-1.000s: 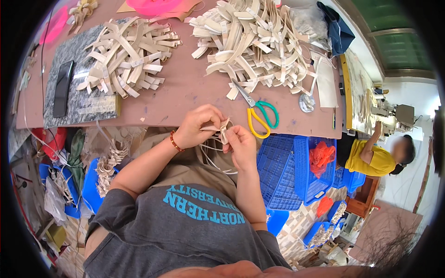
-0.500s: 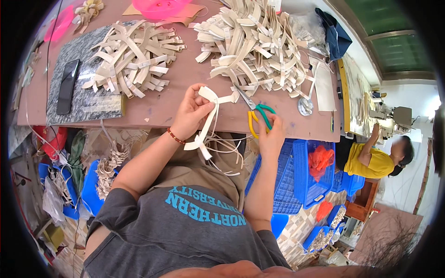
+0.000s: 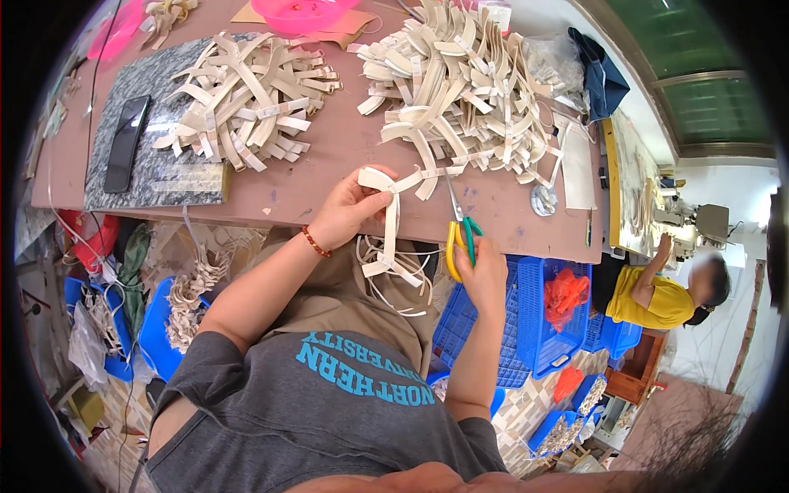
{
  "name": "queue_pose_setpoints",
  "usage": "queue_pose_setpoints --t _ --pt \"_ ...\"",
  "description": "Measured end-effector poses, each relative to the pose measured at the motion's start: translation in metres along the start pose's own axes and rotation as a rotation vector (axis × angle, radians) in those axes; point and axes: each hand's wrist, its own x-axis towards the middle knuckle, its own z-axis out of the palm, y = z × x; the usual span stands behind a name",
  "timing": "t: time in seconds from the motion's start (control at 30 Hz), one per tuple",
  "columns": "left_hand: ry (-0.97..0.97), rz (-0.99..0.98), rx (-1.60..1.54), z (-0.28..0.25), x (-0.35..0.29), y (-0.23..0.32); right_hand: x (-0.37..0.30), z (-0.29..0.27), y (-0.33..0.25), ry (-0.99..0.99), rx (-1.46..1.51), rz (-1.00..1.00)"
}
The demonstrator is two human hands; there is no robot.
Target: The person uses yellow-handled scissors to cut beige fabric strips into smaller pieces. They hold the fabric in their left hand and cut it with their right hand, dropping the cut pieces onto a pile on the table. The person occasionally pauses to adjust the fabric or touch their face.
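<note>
My left hand (image 3: 352, 212) pinches a cream fabric strap piece (image 3: 391, 230) at its upper end, just off the near table edge. Its lower part dangles over my lap, among thin loose strips (image 3: 413, 283). From the same piece a short arm reaches right to the straps at the near side of the big strap pile (image 3: 460, 90); whether it is joined to them I cannot tell. My right hand (image 3: 485, 275) is wrapped round scissors (image 3: 465, 238) with one yellow and one green handle. The narrow blades point away from me, their tips by that short arm.
A second strap heap (image 3: 246, 94) lies partly on a grey stone slab (image 3: 177, 152), beside a black phone (image 3: 128, 144). A pink basin (image 3: 300, 12) stands at the back. Blue crates (image 3: 526, 329) flank my right side. A person in yellow (image 3: 657, 297) sits at a machine on the right.
The scissor handles have come closer together and the blades now point more straight ahead. The strap's short arm reaches further right to other straps. The view has shifted slightly.
</note>
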Motion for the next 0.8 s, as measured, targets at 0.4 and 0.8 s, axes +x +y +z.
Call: queue_pose_setpoints --t 0.4,0.8 --pt "-0.002 0.011 0.13 -0.007 0.003 -0.008 -0.013 0.021 -0.041 -0.006 1.069 0.453" --pt "0.037 0.149 0.197 0.01 0.005 -0.014 0.058 0.06 -0.003 0.565 1.084 0.325"
